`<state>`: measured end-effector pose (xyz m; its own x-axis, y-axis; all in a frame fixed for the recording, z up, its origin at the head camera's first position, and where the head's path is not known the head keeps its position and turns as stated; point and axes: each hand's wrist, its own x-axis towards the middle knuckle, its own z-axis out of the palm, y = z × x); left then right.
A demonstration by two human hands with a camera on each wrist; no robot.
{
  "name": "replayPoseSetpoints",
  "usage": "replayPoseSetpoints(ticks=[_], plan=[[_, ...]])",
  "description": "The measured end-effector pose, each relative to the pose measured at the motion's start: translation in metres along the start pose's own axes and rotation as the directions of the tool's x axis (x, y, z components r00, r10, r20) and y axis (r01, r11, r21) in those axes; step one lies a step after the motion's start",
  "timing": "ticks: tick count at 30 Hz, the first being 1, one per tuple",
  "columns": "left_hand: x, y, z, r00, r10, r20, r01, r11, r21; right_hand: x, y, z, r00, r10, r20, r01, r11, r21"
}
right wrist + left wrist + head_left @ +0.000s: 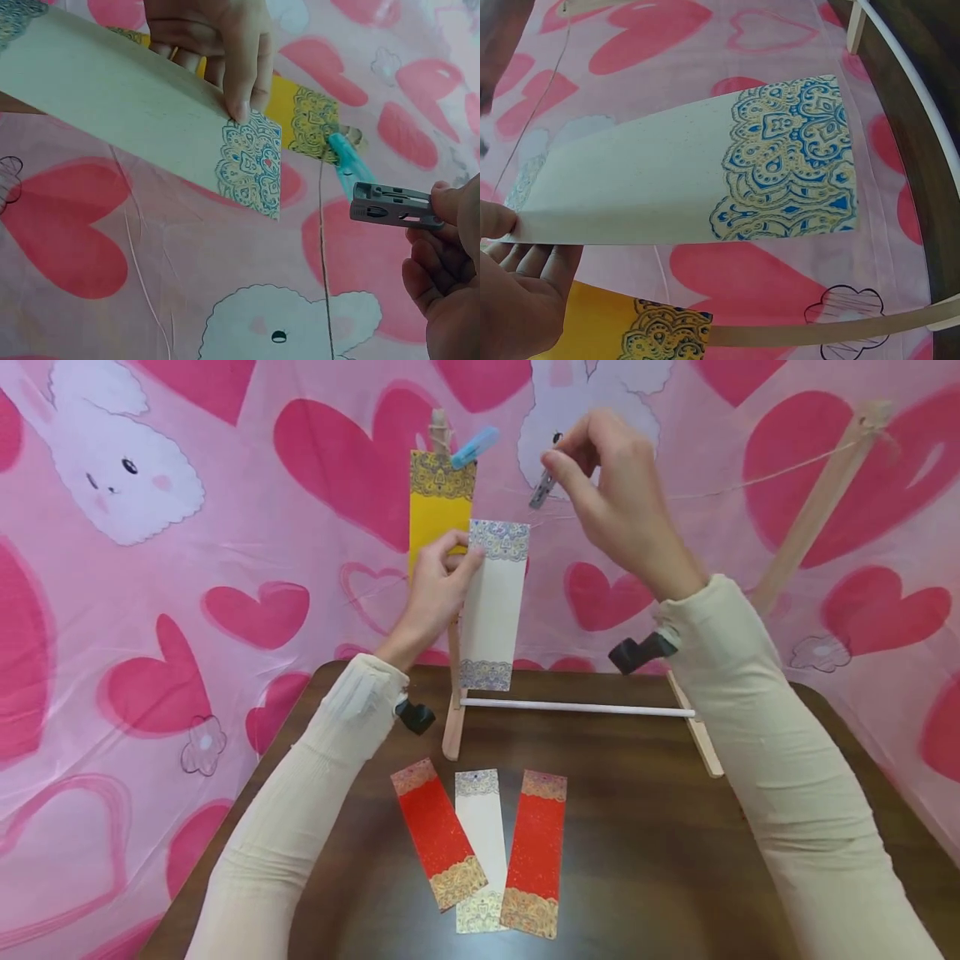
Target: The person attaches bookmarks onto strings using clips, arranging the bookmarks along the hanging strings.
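Observation:
My left hand (438, 578) pinches a white bookmark (491, 610) near its upper left edge, thumb in front and fingers behind. Blue lace patterns mark both ends of this card. In my right hand (618, 485) a grey clothespin (542, 491) is pinched between thumb and fingers, a little above and right of the card's top. Behind the left hand hangs a yellow bookmark (441, 514), fastened to the string by a light blue clothespin (476, 447). The string (324, 247) passes behind the white bookmark in the right wrist view.
A wooden stand has a left post (439, 431), a right post (821, 510) and a white crossbar (577, 707). On the brown table (637, 860) lie two red bookmarks, a left one (438, 831) and a right one (536, 852), overlapping a white one (480, 827) between them.

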<state>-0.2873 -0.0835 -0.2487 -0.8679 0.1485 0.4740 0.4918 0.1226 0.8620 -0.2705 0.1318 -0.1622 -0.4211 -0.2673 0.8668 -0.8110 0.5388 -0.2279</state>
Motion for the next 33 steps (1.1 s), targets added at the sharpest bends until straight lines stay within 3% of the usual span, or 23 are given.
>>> replayPoseSetpoints(ticks=[4, 8, 14, 20, 27, 33], plan=[[0.001, -0.003, 0.005, 1.0, 0.008, 0.007, -0.009, 0.999, 0.045, 0.019, 0.01, 0.013, 0.999, 0.035, -0.003, -0.035, 0.999, -0.003], [0.0, -0.009, 0.007, 1.0, 0.004, -0.002, -0.004, 0.997, 0.08, 0.03, 0.018, 0.025, 0.996, 0.074, 0.052, -0.076, 0.996, 0.041], [-0.003, -0.016, 0.007, 1.0, -0.01, 0.013, 0.008, 0.995, 0.099, 0.023, 0.022, 0.03, 0.978, 0.159, 0.136, -0.17, 0.982, 0.078], [-0.003, -0.018, 0.007, 1.0, 0.02, 0.011, -0.021, 0.994, 0.107, 0.011, 0.023, 0.033, 0.97, 0.158, 0.185, -0.171, 0.984, 0.054], [-0.015, 0.018, 0.01, 1.0, 0.009, 0.022, -0.011, 0.995, 0.097, 0.008, 0.023, 0.036, 0.961, 0.171, 0.217, -0.187, 0.981, 0.054], [0.0, -0.006, 0.008, 0.999, 0.032, 0.006, -0.032, 0.998, 0.047, 0.007, 0.022, 0.036, 0.954, 0.175, 0.244, -0.199, 0.977, 0.078]])
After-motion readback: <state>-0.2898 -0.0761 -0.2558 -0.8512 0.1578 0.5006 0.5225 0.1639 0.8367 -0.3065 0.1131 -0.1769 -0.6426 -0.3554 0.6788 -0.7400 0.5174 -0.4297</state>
